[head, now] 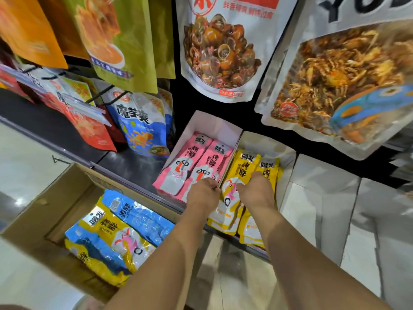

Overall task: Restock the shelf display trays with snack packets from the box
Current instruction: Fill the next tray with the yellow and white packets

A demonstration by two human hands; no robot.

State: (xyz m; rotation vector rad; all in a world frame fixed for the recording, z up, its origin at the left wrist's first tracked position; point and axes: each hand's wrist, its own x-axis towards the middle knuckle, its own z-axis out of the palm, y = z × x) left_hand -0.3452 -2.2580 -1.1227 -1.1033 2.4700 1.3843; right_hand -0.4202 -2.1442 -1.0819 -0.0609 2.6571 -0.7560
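Note:
Two white display trays stand side by side on the dark shelf. The left tray (202,121) holds pink snack packets (190,162). The right tray (288,153) holds yellow snack packets (245,166). My left hand (202,193) grips the front of the divider between the trays, fingers curled over the edge. My right hand (257,191) lies on the yellow packets with its fingers curled down into the stack. A cardboard box (55,198) at lower left holds blue packets (143,215) and yellow packets (116,231).
Large snack pouches hang above: a green one (118,41), a snail one (225,48) and a crab one (339,81). A blue-white pouch (140,126) and red pouches (89,128) stand on the shelf at left. More white trays (324,180) sit to the right.

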